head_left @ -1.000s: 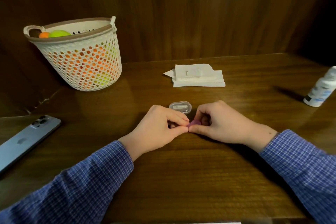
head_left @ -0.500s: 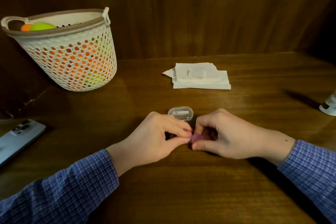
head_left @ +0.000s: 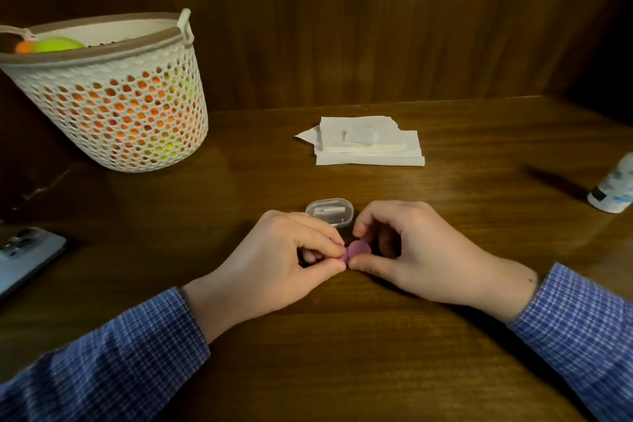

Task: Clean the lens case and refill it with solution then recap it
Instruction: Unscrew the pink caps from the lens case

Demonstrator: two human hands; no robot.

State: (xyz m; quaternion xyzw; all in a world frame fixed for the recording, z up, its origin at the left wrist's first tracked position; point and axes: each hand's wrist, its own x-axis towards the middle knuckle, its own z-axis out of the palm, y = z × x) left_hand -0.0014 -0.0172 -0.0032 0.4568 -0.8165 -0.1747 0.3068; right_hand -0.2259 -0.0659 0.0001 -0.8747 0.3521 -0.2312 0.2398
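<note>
The lens case [head_left: 358, 249], a small purple piece, sat low over the near middle of the table [head_left: 342, 353], pinched from both sides, likely so 1 hand could steady it while the other turned or pulled a cap. The left hand [head_left: 284, 260] gripped its left end between thumb and forefinger, knuckles up, wrist resting on the wood. The right hand [head_left: 411, 250] curled over the right end, thumb underneath and fingers arched above, grasping the round purple cap. Whether the cap was loose could not be told. The solution bottle [head_left: 613, 188] stood far right, within reach for refilling; folded tissues [head_left: 370, 144] lay beyond the hands, probably for wiping. A clear plastic box [head_left: 330, 212] sat just behind the fingers.
</note>
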